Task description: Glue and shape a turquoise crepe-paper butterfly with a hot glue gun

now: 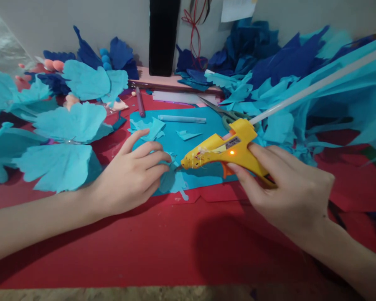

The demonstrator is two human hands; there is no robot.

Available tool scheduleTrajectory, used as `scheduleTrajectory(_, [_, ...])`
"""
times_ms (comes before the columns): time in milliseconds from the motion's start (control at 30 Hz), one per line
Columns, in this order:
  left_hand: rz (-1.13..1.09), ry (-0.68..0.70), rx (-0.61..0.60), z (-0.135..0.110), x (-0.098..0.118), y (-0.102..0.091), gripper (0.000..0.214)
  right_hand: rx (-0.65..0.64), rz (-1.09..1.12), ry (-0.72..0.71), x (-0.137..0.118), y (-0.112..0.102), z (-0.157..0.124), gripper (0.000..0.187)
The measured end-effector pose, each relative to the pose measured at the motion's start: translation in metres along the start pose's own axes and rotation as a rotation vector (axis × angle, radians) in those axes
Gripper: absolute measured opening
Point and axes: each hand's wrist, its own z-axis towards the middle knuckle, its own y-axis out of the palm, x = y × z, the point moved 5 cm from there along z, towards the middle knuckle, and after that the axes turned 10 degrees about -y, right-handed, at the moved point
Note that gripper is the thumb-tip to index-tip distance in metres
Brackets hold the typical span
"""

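The person's right hand (291, 184) is wrapped around the handle of a yellow plastic glue gun (246, 133), one digit against its orange trigger (227, 170). The gun's long axis slants down leftward, its nozzle aimed at the left hand's fingertips; a long translucent glue stick (319, 79) runs from its rear, up and to the right. A small, irregular light-blue paper piece (173, 182) lies on a flat teal sheet (207, 177) over the red-covered table (138, 251), below and just left of the nozzle. The left hand (133, 175) is the nearer one, its curled fingers right beside the paper; whether they pinch anything cannot be told. Nor is it clear whether the nozzle's dark tip touches the paper or hangs just above it. Beyond the gun, on its far side, green-handled metal scissors (230, 118) lie near its rear.
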Motion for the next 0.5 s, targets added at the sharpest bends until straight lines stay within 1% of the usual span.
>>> scheduleTrajectory(233, [-0.027, 0.045, -0.017, -0.004, 0.001, 0.005, 0.027, -0.010, 0.018, 0.034, 0.001, 0.003, 0.001, 0.025])
scheduleTrajectory(433, [-0.149, -0.065, -0.130, -0.002, -0.005, 0.012, 0.024, -0.002, -0.001, 0.019, 0.001, 0.004, 0.002, 0.024])
scheduleTrajectory(500, [-0.196, -0.094, -0.148, -0.002, -0.007, 0.014, 0.025, 0.030, -0.005, -0.002, 0.001, 0.004, 0.002, 0.025])
